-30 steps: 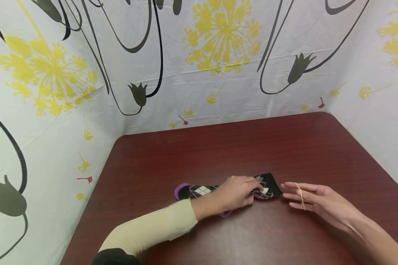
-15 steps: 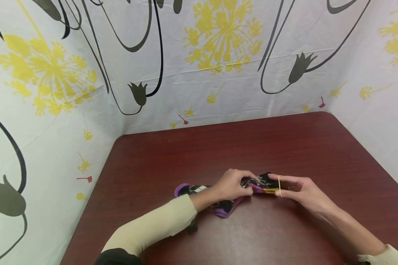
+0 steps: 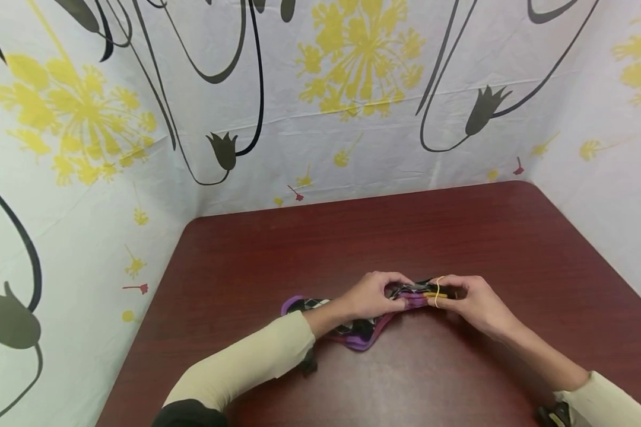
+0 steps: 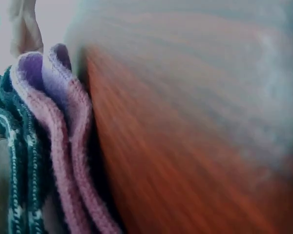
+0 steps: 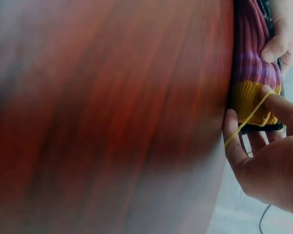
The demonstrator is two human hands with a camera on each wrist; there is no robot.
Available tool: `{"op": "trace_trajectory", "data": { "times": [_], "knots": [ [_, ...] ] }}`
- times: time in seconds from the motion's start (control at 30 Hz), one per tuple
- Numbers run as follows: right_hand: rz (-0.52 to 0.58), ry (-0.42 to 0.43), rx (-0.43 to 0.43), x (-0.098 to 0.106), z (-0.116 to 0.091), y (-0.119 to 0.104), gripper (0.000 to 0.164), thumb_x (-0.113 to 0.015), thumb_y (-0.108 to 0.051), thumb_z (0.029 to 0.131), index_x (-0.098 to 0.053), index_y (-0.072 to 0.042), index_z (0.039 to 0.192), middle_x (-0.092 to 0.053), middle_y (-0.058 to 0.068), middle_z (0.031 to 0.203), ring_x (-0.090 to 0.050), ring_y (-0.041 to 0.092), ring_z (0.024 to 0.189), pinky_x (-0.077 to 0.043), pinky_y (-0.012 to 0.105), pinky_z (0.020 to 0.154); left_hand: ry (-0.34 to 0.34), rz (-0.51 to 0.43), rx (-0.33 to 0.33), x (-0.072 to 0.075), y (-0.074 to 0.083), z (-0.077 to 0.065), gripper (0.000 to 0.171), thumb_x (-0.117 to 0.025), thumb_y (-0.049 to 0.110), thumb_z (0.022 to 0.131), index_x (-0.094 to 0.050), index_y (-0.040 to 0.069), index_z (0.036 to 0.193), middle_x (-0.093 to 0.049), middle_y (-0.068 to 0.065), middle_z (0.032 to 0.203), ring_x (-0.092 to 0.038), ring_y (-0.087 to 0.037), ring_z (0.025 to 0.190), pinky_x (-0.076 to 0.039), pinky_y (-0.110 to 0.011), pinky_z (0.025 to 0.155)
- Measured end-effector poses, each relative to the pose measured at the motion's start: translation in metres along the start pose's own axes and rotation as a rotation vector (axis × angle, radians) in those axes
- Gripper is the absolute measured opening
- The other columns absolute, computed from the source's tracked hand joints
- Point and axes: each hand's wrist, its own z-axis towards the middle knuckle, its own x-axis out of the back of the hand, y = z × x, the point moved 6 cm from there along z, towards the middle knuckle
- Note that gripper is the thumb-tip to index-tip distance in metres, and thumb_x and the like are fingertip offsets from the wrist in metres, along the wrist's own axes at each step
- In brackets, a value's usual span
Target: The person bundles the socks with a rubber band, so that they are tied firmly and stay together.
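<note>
A pair of argyle socks, black and grey with purple toes and mustard cuffs, lies folded together on the table. My left hand grips them near the cuff end, fingers over the top and thumb at the near side, bunching the cloth. In the left wrist view the sock edges stand in wavy folds. My right hand is at the cuffs, holding a thin yellow rubber band stretched between thumb and fingers. That band crosses over the mustard cuff, with thumb and fingers on either side of it.
The dark red wooden table extends around the socks on all sides. A white cloth with yellow and grey flower prints hangs behind and beside it. A small black device sits at the right wrist.
My right hand has moved left to the socks, bringing the rubber band from beside them to over the cuffs. My left hand has bunched and lifted the cuff end, turning its purple side forward.
</note>
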Motion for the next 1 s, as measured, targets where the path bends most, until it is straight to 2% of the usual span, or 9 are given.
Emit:
{"op": "trace_trajectory", "data": {
  "times": [0.17,0.23,0.3,0.43,0.53,0.67,0.73,0.87,1.0],
  "knots": [
    [-0.015,-0.002,0.008,0.002,0.001,0.001,0.023,-0.085,-0.013,0.093,-0.079,-0.007,0.114,-0.074,0.012,0.119,-0.066,0.015,0.092,-0.054,0.025,0.066,-0.003,0.252,-0.119,-0.006,0.013,-0.002,0.053,-0.084,0.040,0.092,-0.067,0.020,0.138,-0.069,0.009,0.127,-0.060,0.002,0.106,-0.045,-0.013,0.092],
    [-0.026,0.000,0.001,0.002,0.001,0.001,0.024,-0.085,-0.016,0.093,-0.079,-0.009,0.115,-0.075,0.010,0.119,-0.066,0.014,0.094,-0.054,0.024,0.069,0.026,0.328,-0.154,-0.007,0.017,-0.002,0.051,-0.083,0.036,0.093,-0.067,0.018,0.137,-0.069,0.008,0.128,-0.061,0.001,0.107,-0.046,-0.014,0.093],
    [-0.019,-0.004,-0.025,0.002,0.000,0.002,0.027,-0.085,-0.019,0.093,-0.078,-0.009,0.117,-0.075,0.009,0.118,-0.066,0.014,0.094,-0.053,0.024,0.071,0.068,0.350,-0.164,-0.006,0.018,-0.003,0.044,-0.081,0.029,0.094,-0.070,0.017,0.135,-0.071,0.007,0.126,-0.063,0.000,0.105,-0.047,-0.015,0.092],
    [0.190,-0.037,-0.133,0.000,-0.002,0.007,0.043,-0.079,-0.021,0.099,-0.067,0.002,0.135,-0.072,0.018,0.124,-0.072,0.016,0.095,-0.059,0.026,0.077,0.155,0.215,-0.111,-0.001,0.013,-0.006,0.034,-0.077,0.020,0.097,-0.074,0.017,0.131,-0.075,0.006,0.123,-0.063,0.001,0.098,-0.048,-0.014,0.085],
    [0.429,-0.055,-0.208,-0.002,-0.003,0.010,0.056,-0.070,-0.019,0.106,-0.049,0.010,0.149,-0.057,0.027,0.144,-0.075,0.020,0.103,-0.061,0.030,0.088,0.220,0.067,-0.050,0.004,0.004,-0.009,0.030,-0.075,0.020,0.099,-0.075,0.016,0.129,-0.077,0.005,0.115,-0.063,0.001,0.091,-0.049,-0.014,0.081],
    [0.655,-0.050,-0.253,-0.006,-0.002,0.010,0.064,-0.064,-0.017,0.109,-0.033,0.012,0.157,-0.033,0.026,0.159,-0.071,0.018,0.117,-0.056,0.034,0.100,0.318,-0.079,0.007,0.012,-0.006,-0.011,0.030,-0.075,0.019,0.100,-0.075,0.012,0.129,-0.078,0.001,0.111,-0.064,-0.002,0.091,-0.052,-0.018,0.084],
    [0.747,-0.047,-0.263,-0.010,0.000,0.009,0.067,-0.062,-0.014,0.109,-0.026,0.013,0.159,-0.030,0.026,0.160,-0.068,0.016,0.121,-0.054,0.036,0.103,0.357,-0.138,0.023,0.014,-0.010,-0.011,0.030,-0.074,0.017,0.101,-0.074,0.009,0.130,-0.077,-0.002,0.114,-0.065,-0.003,0.096,-0.052,-0.019,0.088],
    [0.888,-0.043,-0.276,-0.022,0.005,0.003,0.071,-0.059,-0.012,0.111,-0.015,0.015,0.160,-0.035,0.022,0.155,-0.064,0.014,0.125,-0.052,0.039,0.107,0.396,-0.221,0.036,0.017,-0.013,-0.012,0.029,-0.071,0.014,0.103,-0.073,0.007,0.131,-0.077,-0.005,0.115,-0.065,-0.003,0.096,-0.053,-0.021,0.088],
    [1.057,-0.051,-0.300,-0.036,0.010,-0.004,0.062,-0.056,-0.011,0.112,-0.020,0.010,0.157,-0.050,0.009,0.144,-0.064,0.013,0.124,-0.050,0.041,0.110,0.399,-0.243,0.037,0.016,-0.013,-0.012,0.028,-0.068,0.016,0.105,-0.072,0.008,0.132,-0.076,-0.003,0.112,-0.064,-0.002,0.091,-0.054,-0.020,0.082]
  ]
}}
